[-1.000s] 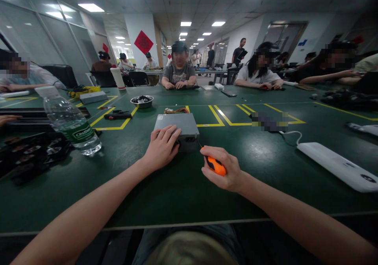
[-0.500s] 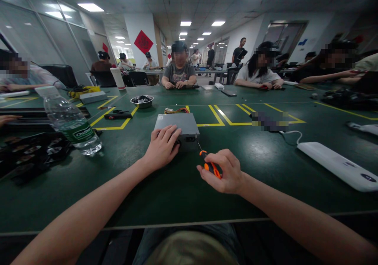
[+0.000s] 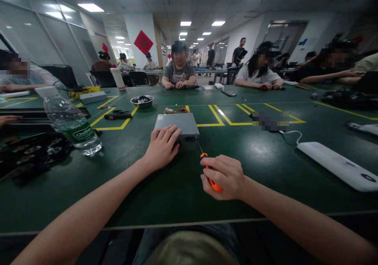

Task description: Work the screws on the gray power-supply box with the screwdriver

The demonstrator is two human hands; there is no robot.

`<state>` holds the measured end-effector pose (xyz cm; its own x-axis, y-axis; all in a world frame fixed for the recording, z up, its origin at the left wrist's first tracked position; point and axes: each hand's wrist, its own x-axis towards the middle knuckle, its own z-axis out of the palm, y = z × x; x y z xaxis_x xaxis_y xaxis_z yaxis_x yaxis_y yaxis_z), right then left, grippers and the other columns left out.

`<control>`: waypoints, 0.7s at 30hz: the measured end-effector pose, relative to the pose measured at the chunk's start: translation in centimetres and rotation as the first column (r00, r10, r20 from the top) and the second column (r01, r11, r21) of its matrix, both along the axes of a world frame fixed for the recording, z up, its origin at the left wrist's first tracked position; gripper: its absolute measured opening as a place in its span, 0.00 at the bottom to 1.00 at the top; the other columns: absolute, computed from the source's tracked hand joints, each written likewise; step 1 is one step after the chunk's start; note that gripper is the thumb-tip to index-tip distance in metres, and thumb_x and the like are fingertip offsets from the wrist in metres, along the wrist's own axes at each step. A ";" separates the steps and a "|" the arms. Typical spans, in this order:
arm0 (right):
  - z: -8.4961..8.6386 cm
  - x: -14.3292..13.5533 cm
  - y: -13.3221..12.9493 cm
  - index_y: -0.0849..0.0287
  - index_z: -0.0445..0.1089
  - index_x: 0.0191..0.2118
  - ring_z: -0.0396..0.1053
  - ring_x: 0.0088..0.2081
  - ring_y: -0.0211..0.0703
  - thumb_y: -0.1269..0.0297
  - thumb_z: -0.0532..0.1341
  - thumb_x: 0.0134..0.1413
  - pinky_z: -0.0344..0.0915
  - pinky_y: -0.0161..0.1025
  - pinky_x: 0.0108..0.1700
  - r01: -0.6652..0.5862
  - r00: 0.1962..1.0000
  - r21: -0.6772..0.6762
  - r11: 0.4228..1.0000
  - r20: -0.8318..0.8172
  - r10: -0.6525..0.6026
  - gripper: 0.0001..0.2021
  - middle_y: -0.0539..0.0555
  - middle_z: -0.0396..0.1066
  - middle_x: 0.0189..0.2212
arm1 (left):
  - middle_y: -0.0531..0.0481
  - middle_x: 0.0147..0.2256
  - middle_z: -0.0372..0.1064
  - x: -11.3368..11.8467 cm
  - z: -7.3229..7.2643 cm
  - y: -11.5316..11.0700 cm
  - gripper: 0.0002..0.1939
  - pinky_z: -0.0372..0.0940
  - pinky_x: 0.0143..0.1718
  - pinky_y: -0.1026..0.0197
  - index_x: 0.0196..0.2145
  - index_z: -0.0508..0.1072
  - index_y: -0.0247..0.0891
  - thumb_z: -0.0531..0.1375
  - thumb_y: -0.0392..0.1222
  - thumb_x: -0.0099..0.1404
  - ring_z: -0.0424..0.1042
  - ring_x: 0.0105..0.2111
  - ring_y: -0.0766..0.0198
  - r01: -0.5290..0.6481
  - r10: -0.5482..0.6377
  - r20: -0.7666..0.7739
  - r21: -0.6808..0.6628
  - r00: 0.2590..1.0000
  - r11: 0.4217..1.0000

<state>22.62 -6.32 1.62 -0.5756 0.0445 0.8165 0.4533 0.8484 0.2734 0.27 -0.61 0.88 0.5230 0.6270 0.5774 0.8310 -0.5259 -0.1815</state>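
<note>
A grey metal computer power supply unit (image 3: 186, 123) lies on the green table in front of me, its power socket side toward me and coloured wires at its back. My left hand (image 3: 162, 147) grips its near left part, fingers over the top and the thumb side at the front face. In my right hand (image 3: 226, 176) is an orange and black screwdriver (image 3: 215, 186), held by the handle with fingers closed round it. The thin shaft slants up to the unit's near right corner; whether the tip touches a screw is too small to tell.
A water bottle (image 3: 78, 127) stands at left beside black parts (image 3: 35, 152). A metal bowl (image 3: 142, 104) with small items sits behind. On the right lies a white power bank (image 3: 336, 166), cabled to a blurred dark object (image 3: 270, 121). People sit around the table.
My right hand has moved slightly down and right with the screwdriver, and its fingers have shifted to wrap more of the handle. My left hand and the power supply unit have stayed put.
</note>
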 end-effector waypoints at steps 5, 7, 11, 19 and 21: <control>0.3 -0.2 -0.2 0.58 0.60 0.29 0.65 0.22 0.36 0.58 0.54 0.53 0.58 0.35 0.23 0.010 0.998 -0.031 0.999 0.069 -0.008 0.09 0.54 0.71 0.27 | 0.39 0.57 0.56 0.0 0.0 0.0 0.22 0.49 0.52 0.48 0.56 0.58 0.35 0.49 0.41 0.65 0.55 0.57 0.51 -0.001 0.001 0.004 -0.003 1.000 1.000; 0.1 -0.4 -0.4 0.59 0.60 0.32 0.65 0.22 0.35 0.60 0.53 0.53 0.59 0.33 0.23 0.026 0.997 -0.067 0.997 0.074 -0.021 0.07 0.54 0.71 0.28 | 0.39 0.57 0.56 0.0 0.0 0.0 0.22 0.49 0.52 0.48 0.56 0.57 0.36 0.49 0.41 0.65 0.55 0.57 0.51 0.004 -0.004 0.012 -0.004 1.000 1.000; -0.4 -0.7 -0.9 0.60 0.58 0.37 0.68 0.28 0.36 0.66 0.52 0.51 0.62 0.31 0.24 0.048 0.999 -0.218 0.975 0.014 -0.046 0.07 0.57 0.70 0.34 | 0.39 0.57 0.56 0.0 0.0 0.0 0.22 0.49 0.52 0.48 0.56 0.57 0.36 0.49 0.41 0.65 0.55 0.57 0.51 0.005 -0.005 0.018 -0.007 1.000 1.000; -0.1 -0.9 -1.1 0.59 0.62 0.26 0.63 0.26 0.36 0.65 0.55 0.48 0.60 0.35 0.28 0.035 0.999 -0.270 0.962 0.033 -0.027 0.05 0.53 0.66 0.28 | 0.39 0.57 0.56 0.0 0.0 -0.1 0.22 0.49 0.52 0.48 0.56 0.57 0.36 0.49 0.40 0.64 0.54 0.57 0.51 0.008 -0.008 0.024 -0.015 1.000 1.000; 0.0 -0.9 -1.0 0.59 0.61 0.23 0.62 0.25 0.36 0.63 0.55 0.50 0.58 0.36 0.28 0.053 0.997 -0.269 0.962 0.069 -0.035 0.08 0.53 0.66 0.26 | 0.38 0.57 0.56 0.0 0.0 -0.1 0.23 0.49 0.52 0.48 0.57 0.57 0.36 0.49 0.40 0.64 0.54 0.57 0.51 0.011 -0.010 0.025 -0.017 1.000 1.000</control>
